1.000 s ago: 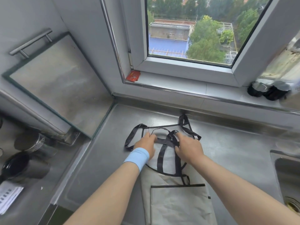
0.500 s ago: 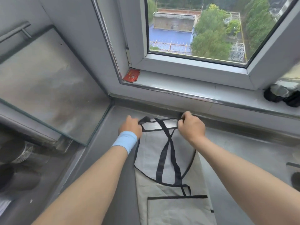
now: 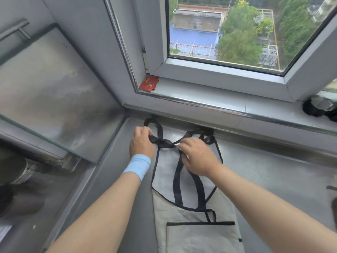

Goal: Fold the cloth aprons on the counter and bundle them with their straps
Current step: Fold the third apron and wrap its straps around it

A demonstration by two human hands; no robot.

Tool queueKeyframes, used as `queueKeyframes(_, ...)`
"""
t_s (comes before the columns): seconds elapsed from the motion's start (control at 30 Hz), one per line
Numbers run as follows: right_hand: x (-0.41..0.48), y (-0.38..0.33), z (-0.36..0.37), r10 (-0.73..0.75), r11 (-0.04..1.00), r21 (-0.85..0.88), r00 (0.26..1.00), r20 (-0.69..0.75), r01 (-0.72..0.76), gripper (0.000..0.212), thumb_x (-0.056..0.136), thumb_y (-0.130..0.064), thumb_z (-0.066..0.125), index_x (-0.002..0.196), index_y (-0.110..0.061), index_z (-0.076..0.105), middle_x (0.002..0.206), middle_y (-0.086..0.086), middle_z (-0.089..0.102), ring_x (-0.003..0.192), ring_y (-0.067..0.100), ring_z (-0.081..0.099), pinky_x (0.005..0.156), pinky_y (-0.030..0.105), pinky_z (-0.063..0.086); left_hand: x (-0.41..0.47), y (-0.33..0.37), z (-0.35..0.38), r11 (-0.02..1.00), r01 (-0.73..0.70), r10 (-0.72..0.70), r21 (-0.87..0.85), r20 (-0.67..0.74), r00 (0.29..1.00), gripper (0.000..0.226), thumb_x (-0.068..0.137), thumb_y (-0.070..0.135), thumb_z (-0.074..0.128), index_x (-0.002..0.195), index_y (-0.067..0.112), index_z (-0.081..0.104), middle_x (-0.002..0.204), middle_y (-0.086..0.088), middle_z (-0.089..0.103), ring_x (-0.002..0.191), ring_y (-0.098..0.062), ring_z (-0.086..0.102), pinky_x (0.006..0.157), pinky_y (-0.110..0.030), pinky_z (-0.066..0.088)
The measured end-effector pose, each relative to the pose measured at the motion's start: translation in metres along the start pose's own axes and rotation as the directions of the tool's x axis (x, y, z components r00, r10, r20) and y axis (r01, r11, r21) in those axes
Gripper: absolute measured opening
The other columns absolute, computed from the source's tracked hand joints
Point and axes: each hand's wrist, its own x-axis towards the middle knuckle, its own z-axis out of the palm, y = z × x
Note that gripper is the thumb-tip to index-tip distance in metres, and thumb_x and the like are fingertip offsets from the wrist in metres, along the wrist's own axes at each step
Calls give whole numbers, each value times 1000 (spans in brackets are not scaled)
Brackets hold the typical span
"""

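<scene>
A light grey cloth apron (image 3: 193, 232) with black trim lies flat on the steel counter (image 3: 264, 172), its bib end towards the window. Its black straps (image 3: 161, 141) cross and loop at the top edge, and two run down the bib. My left hand (image 3: 141, 143), with a light blue wristband, pinches the strap loop at the top left. My right hand (image 3: 196, 156) pinches the straps where they cross near the middle of the top edge. A pocket shows at the apron's near end.
A window sill (image 3: 209, 99) runs behind the counter, with a red packet (image 3: 149, 84) at its left corner and dark objects (image 3: 317, 106) at its right. A glass panel (image 3: 54, 95) slants at the left. A sink edge (image 3: 332, 189) shows at the far right.
Both hands have come closer together at the apron's top edge, gathering the straps into a crossing. The right hand moved down and left from the back corner. The camera shifted closer.
</scene>
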Motion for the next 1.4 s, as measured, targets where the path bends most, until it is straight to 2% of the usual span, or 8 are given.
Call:
queueKeyframes(0.1,-20,-15,16,26,985,-167,905,425,50,57,95,-42,43,147,-21,38,157,9,32,144,29,28,111,45,30,-29,-3,13,983,-167,132,83,321,938,31,84,3,44,99,25,58,112,0,51,99,-29,55,79,-38,47)
queueKeyframes(0.2,-33,-21,15,136,972,-235,872,469,-25,65,102,-49,27,158,-25,5,166,8,-3,153,25,0,121,47,12,-61,-7,23,925,-356,253,130,487,836,38,88,9,46,119,29,56,126,4,50,112,-23,53,94,-36,43)
queueKeyframes(0.37,-76,-43,-10,130,987,-110,988,87,-120,39,93,-29,47,130,-19,55,145,9,47,126,31,48,95,41,43,-117,-2,9,909,-414,381,56,296,876,17,87,18,54,101,23,62,105,2,56,100,-22,54,87,-36,46)
queueKeyframes(0.5,-139,-55,-26,317,948,-65,944,97,-311,26,79,-26,44,93,-19,65,94,1,57,86,29,58,69,32,36,-172,8,-3,941,-318,208,120,535,819,19,88,34,47,102,25,56,106,4,62,101,-24,60,81,-35,50)
queueKeyframes(0.87,-251,-109,-20,299,952,-166,889,346,-256,64,64,-33,76,124,-25,56,131,7,55,114,28,54,91,39,49,-232,-34,1,992,29,-93,124,559,824,11,82,37,65,89,30,60,104,4,69,102,-25,62,89,-27,44)
queueKeyframes(1.03,-268,-131,-17,267,953,-228,906,328,-199,41,70,-21,75,109,-24,61,126,13,61,108,33,62,87,40,53,-254,-27,-6,948,-211,119,238,351,929,26,86,35,65,110,28,58,115,1,53,113,-22,49,96,-32,36)
queueKeyframes(1.27,-296,-148,-10,224,967,-221,825,518,-124,63,86,-51,39,133,-18,62,140,9,58,127,25,57,102,42,44,-327,0,-11,831,-554,405,40,640,654,19,91,32,52,110,29,56,119,2,49,114,-22,48,92,-35,43)
queueKeyframes(1.4,-314,-154,1,338,936,-268,793,507,-227,73,88,-55,29,150,-16,31,155,12,35,143,24,30,114,45,25,-352,-18,-8,831,-546,375,107,617,691,26,93,33,51,118,33,55,122,2,43,119,-22,39,98,-32,36)
